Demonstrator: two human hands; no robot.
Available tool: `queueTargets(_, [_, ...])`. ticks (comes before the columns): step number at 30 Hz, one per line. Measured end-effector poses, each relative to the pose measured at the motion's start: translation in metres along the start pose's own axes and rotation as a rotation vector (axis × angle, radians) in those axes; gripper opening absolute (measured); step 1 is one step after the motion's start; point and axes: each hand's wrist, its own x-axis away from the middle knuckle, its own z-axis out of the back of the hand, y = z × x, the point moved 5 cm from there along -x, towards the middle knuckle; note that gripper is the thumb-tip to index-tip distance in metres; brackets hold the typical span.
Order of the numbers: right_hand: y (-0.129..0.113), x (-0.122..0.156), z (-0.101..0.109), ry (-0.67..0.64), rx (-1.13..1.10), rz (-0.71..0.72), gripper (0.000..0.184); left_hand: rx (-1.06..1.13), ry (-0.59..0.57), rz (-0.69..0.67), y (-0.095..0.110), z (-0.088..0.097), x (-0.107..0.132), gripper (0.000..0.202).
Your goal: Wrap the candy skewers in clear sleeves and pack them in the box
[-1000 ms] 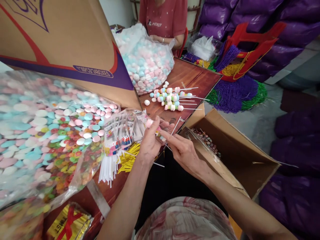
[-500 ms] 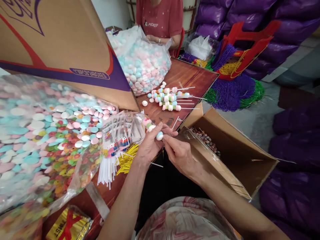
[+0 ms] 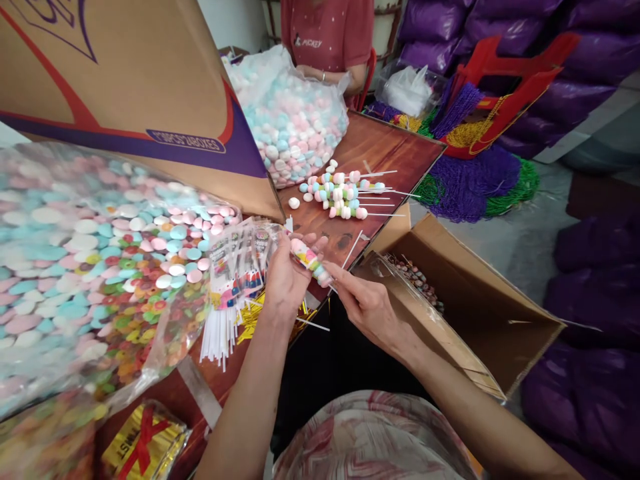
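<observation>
A candy skewer [image 3: 311, 261] of pink, yellow, green, white and blue marshmallow-like sweets lies slantwise across the fingers of my left hand [image 3: 290, 277]. The left thumb rests beside its upper end, with the fingers curved behind it. My right hand [image 3: 367, 300] pinches the lower end, where the stick comes out. Clear printed wrappers [image 3: 240, 263] are fanned out just left of my left hand. Below them lie a bundle of white sticks [image 3: 219, 338] and some gold twist ties [image 3: 251, 319], partly hidden by my left wrist. Finished-looking candy skewers [image 3: 343, 195] are piled beyond my hands.
Big clear bags of candy [image 3: 75, 267] cover the left side, and another candy bag [image 3: 300, 127] stands behind. A tall cardboard carton [image 3: 125, 80] blocks the far left. An open box [image 3: 480, 320] sits at the right. Across the table [image 3: 395, 147] is a person in red [image 3: 327, 40].
My left hand has loosened around the skewer and its fingers lie flatter, so more of the sweets show. The right hand stays at the lower end. The view has shifted slightly.
</observation>
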Motion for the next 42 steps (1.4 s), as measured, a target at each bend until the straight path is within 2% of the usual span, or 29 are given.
queueTargets(3, [-0.003, 0.001, 0.002, 0.014, -0.033, 0.023, 0.041, 0.017, 0.016, -0.029, 0.002, 0.001, 0.0, 0.03])
queueTargets(11, [-0.005, -0.008, -0.003, 0.132, -0.163, -0.104, 0.035, -0.04, -0.053, 0.017, -0.012, -0.004, 0.004, 0.024])
queueTargets(15, [-0.002, -0.011, -0.007, 0.131, -0.078, -0.02, 0.036, -0.075, -0.09, 0.039, -0.01, -0.004, 0.006, 0.023])
queueTargets(19, [0.001, -0.008, -0.002, 0.069, -0.081, 0.044, 0.037, -0.096, -0.062, 0.072, -0.001, 0.004, 0.003, 0.024])
queueTargets(23, [0.0, -0.004, 0.002, 0.028, 0.079, 0.072, 0.038, -0.073, -0.048, 0.033, 0.002, 0.008, 0.0, 0.026])
queueTargets(28, [-0.003, -0.007, -0.005, 0.014, 0.402, 0.149, 0.042, -0.113, -0.138, 0.013, -0.005, 0.0, 0.005, 0.022])
queueTargets(31, [-0.002, -0.01, -0.009, 0.024, 0.412, 0.179, 0.041, -0.133, -0.178, 0.04, -0.009, -0.003, 0.009, 0.021])
queueTargets(37, [0.006, -0.008, -0.006, 0.103, -0.041, -0.013, 0.038, -0.113, -0.184, 0.062, -0.009, -0.001, 0.007, 0.024])
queueTargets(42, [0.005, -0.006, -0.004, -0.028, -0.198, -0.268, 0.042, -0.116, -0.197, -0.002, -0.007, 0.001, 0.007, 0.019])
